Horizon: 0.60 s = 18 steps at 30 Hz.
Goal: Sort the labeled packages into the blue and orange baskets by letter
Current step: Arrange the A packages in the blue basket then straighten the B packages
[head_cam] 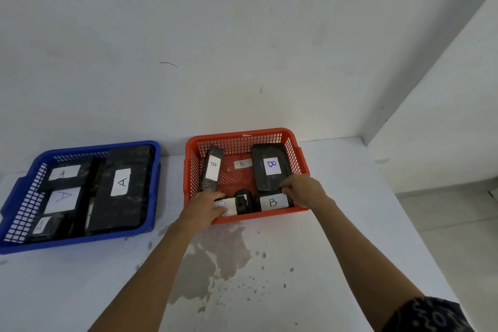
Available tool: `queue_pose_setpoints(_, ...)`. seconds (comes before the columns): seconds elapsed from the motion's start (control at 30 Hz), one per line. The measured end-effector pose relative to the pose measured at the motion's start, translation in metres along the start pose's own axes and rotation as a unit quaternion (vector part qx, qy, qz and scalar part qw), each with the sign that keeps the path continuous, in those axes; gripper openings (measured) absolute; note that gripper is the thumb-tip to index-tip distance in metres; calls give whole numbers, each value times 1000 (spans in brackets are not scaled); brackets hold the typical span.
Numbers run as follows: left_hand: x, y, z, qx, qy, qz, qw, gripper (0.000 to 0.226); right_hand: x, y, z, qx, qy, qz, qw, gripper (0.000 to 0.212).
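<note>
Your desk [310, 264] is a smooth white slab set against a pale wall, with a greyish blotchy stain and small specks spread between your forearms.

The blue basket [24, 244] sits at the left, a shallow plastic mesh tray with solid rims and a side handle. It holds dark, glossy wrapped packages with white paper labels marked A: a large flat one [121, 186] on its right side and smaller ones stacked at the left. Its near corner is cut off by the frame edge, and the lowest label is blurred.

The orange basket [242, 137], the same mesh shape, stands just right of it, its back rim close to the wall. Inside lie the B packages: a long narrow bar [211, 170] leaning along the left wall, a rounded flat tray-like pack [270, 164] at the back right, a loose small label [242, 163] on the mesh floor, and a pack [273, 202] at the front right.

Your left hand [204, 203] reaches over the front rim; its fingers curl round a package [237, 205] with a white label whose letter is partly hidden, so you cannot read it for sure. Your right hand [303, 190] rests at the front-right pack, fingers bent and pinched near its edge; whether they actually grip it cannot be told. A dark patterned sleeve [428, 315] shows at the lower right.
</note>
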<state>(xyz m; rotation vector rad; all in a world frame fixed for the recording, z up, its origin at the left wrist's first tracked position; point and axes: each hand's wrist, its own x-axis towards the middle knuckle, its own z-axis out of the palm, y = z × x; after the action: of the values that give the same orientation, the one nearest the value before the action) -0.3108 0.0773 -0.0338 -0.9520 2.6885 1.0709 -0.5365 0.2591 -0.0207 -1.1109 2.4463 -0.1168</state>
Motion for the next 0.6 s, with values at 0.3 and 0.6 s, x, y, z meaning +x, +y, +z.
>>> queue_pose_setpoints(0.3, 14, 3, -27, -62, 29, 19, 997, 33, 3, -3, 19, -10, 58, 12, 998, 26)
queue_pose_setpoints(0.6, 14, 5, -40, -148, 38, -1, 988, 31, 2, -12, 21, 109, 73, 4, 991, 33)
